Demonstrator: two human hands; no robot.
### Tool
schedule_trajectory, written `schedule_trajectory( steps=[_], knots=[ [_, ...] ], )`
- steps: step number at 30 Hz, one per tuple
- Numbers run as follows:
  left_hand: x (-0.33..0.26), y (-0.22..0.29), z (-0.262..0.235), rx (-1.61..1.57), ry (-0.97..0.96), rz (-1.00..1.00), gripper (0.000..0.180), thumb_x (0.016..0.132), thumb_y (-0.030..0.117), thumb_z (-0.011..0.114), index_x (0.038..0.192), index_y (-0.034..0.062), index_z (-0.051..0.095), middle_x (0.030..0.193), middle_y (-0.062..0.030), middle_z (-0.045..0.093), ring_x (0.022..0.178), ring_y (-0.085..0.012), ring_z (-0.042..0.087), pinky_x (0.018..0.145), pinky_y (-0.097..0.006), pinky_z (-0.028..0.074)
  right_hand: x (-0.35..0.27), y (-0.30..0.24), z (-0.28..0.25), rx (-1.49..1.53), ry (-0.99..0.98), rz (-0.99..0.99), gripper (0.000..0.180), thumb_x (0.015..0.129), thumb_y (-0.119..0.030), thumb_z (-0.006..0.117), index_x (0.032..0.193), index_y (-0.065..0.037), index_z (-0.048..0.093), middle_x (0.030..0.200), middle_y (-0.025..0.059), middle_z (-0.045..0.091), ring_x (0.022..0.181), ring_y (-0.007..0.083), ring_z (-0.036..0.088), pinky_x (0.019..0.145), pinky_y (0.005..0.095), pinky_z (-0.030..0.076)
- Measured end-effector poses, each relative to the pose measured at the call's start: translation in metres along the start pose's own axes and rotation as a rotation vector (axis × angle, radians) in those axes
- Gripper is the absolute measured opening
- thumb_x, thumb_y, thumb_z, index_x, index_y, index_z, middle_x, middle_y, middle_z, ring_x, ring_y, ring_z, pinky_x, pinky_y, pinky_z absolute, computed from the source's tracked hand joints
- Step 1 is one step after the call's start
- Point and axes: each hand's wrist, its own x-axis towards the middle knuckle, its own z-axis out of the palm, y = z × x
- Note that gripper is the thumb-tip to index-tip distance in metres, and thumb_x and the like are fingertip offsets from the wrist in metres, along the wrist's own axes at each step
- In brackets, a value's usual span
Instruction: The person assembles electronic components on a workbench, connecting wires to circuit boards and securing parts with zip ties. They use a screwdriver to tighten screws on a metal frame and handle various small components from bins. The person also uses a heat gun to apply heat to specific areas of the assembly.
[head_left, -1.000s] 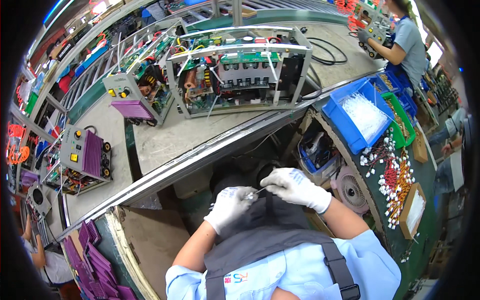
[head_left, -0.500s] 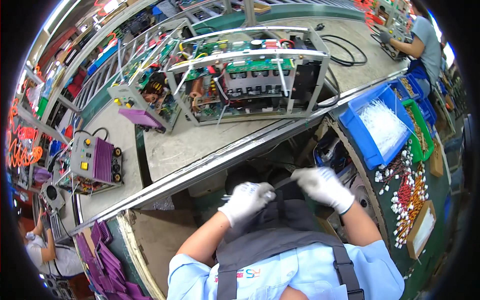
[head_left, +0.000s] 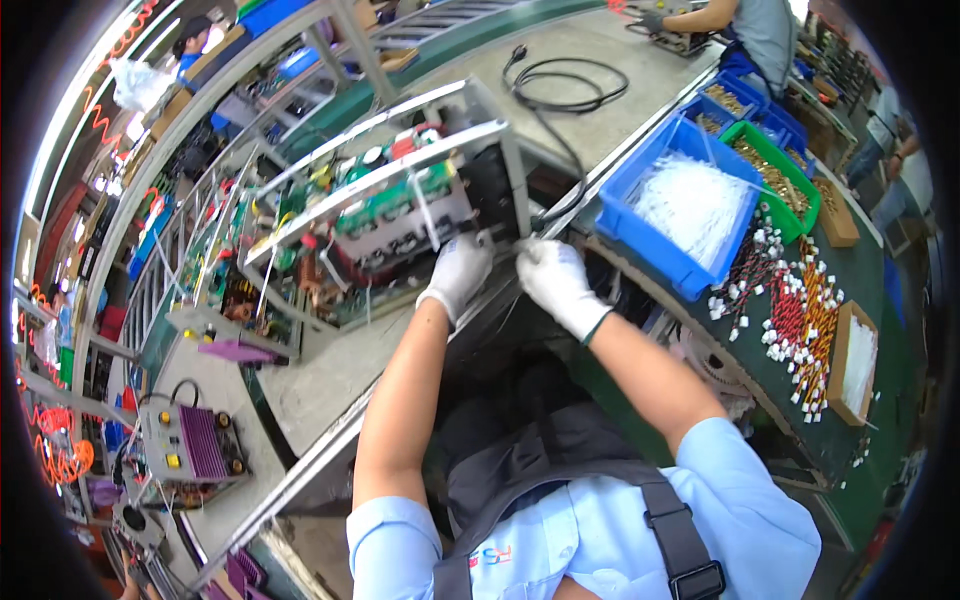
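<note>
My left hand [head_left: 459,273], in a white glove, reaches to the lower right corner of an open metal-framed electronic unit [head_left: 385,165]. Its fingers are drawn together; whatever they hold is too blurred to name. My right hand [head_left: 556,282], also gloved, is just right of that corner with its fingers closed, and I cannot make out anything in them. Green circuit boards, wires and a black end panel show inside the unit. A black power cable [head_left: 570,95] runs from behind its right end and lies coiled on the bench [head_left: 330,385].
At right, a blue bin [head_left: 625,215] holds white strips, beside a green bin [head_left: 815,205] of small metal parts. Bundles of coloured wires [head_left: 795,335] lie there. Left are another open unit [head_left: 235,265] and a purple-finned unit [head_left: 195,440]. A co-worker [head_left: 755,35] works at upper right.
Both hands have moved from in front of my apron up to the unit's right corner. The view has shifted, so the unit and bins appear further left.
</note>
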Motion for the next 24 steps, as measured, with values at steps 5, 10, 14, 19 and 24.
schedule_trajectory(
  steps=[5, 10, 14, 19, 24],
  knots=[
    [0.017, -0.042, 0.012, 0.219, 0.045, 0.319, 0.033, 0.096, 0.028, 0.044, 0.099, 0.0011, 0.063, 0.093, -0.0294, 0.065, 0.083, -0.0482, 0.062, 0.074, -0.055, 0.049, 0.001, -0.021, 0.034, 0.801, -0.119, 0.39, 0.016, 0.093, -0.011, 0.051, 0.103, -0.003, 0.061, 0.074, 0.0081, 0.057, 0.059, 0.02, 0.055, 0.052, 0.0362, 0.048],
    [0.016, -0.051, 0.016, -0.104, 0.076, 0.076, 0.021, 0.087, 0.014, 0.05, 0.092, 0.0028, 0.067, 0.081, -0.0194, 0.068, 0.073, -0.0295, 0.064, 0.066, -0.04, 0.049, 0.014, -0.031, 0.035, 1.376, -0.265, 0.735, 0.017, 0.095, -0.018, 0.051, 0.105, -0.006, 0.058, 0.074, 0.0039, 0.055, 0.05, 0.014, 0.049, 0.047, 0.0334, 0.046],
    [0.018, -0.052, 0.014, -0.047, 0.064, 0.084, 0.024, 0.091, 0.019, 0.05, 0.097, -0.0005, 0.064, 0.089, -0.0274, 0.066, 0.085, -0.0402, 0.066, 0.071, -0.046, 0.052, 0.018, -0.015, 0.049, 1.493, -0.304, 0.723, 0.01, 0.092, -0.02, 0.056, 0.095, -0.012, 0.061, 0.072, 0.0003, 0.056, 0.051, 0.0133, 0.049, 0.046, 0.0312, 0.043],
    [0.035, -0.111, 0.025, -0.308, 0.021, 0.108, 0.025, 0.089, 0.002, 0.038, 0.096, 0.0053, 0.061, 0.072, -0.0041, 0.061, 0.052, -0.0149, 0.057, 0.037, -0.029, 0.044, 0.009, -0.028, 0.058, 1.516, -0.392, 0.731, 0.009, 0.097, -0.028, 0.054, 0.099, -0.019, 0.058, 0.069, -0.0029, 0.053, 0.049, 0.0088, 0.045, 0.046, 0.0237, 0.04],
    [-0.015, 0.004, 0.007, 0.476, 0.208, 0.061, 0.031, 0.093, 0.028, 0.047, 0.096, 0.0032, 0.065, 0.093, -0.0233, 0.068, 0.087, -0.0369, 0.067, 0.076, -0.047, 0.052, 0.009, -0.019, 0.05, 1.378, -0.286, 0.619, 0.028, 0.095, -0.026, 0.05, 0.121, -0.02, 0.057, 0.085, -0.0017, 0.058, 0.067, 0.0095, 0.051, 0.053, 0.025, 0.044]
  ],
)
